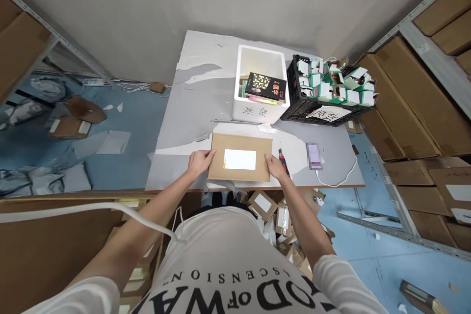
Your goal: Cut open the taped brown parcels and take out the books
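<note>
A flat brown cardboard box (239, 142) with a white label (240, 159) lies at the front of the table. My left hand (200, 162) grips its left edge, the thumb on top. At the opposite edge, my right hand (275, 167) holds the box with its thumb on the top face. Fingers under the box are hidden. Just right of my right hand lies a red and black box cutter (282, 161). Farther right, a phone (314, 156) rests on the table with a white cable plugged in.
Behind the box stand a white foam bin (253, 111) with books (265, 87) and a black crate (294, 103) full of small white-green cartons (333, 81). Shelves of large cardboard boxes (408, 93) line the right. Parcels (263, 204) pile up below the table's front edge.
</note>
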### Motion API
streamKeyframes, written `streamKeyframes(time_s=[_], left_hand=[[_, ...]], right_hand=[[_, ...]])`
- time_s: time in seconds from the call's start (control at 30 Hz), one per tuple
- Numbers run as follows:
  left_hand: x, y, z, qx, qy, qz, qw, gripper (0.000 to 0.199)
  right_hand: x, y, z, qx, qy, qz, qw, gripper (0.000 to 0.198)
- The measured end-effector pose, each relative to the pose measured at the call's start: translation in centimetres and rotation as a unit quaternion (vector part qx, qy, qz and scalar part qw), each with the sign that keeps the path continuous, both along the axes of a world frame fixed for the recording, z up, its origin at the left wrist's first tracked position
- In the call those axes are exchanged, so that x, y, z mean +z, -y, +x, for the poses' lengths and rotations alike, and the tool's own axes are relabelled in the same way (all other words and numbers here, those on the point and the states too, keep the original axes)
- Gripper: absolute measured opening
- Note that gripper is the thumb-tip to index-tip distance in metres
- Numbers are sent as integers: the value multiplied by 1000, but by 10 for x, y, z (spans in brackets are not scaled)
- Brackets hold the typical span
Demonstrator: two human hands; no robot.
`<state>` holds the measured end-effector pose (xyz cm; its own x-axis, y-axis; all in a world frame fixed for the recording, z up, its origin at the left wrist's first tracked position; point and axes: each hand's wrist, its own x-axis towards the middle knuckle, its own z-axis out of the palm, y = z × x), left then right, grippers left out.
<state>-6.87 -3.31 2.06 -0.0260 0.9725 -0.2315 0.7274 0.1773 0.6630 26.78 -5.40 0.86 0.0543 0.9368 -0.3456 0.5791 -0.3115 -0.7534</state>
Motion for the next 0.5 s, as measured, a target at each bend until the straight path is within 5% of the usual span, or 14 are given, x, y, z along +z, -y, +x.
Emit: streamKeyframes(time_s=[0.33, 0.5], left_hand=[[-11, -39, 4, -2, -67, -51, 996, 53], [-25, -35, 0, 79, 53, -60, 994, 52]], right_hand=[[-11, -39, -4, -18, 8, -91, 996, 68], [-26, -30, 3, -43, -64, -64, 995, 68]])
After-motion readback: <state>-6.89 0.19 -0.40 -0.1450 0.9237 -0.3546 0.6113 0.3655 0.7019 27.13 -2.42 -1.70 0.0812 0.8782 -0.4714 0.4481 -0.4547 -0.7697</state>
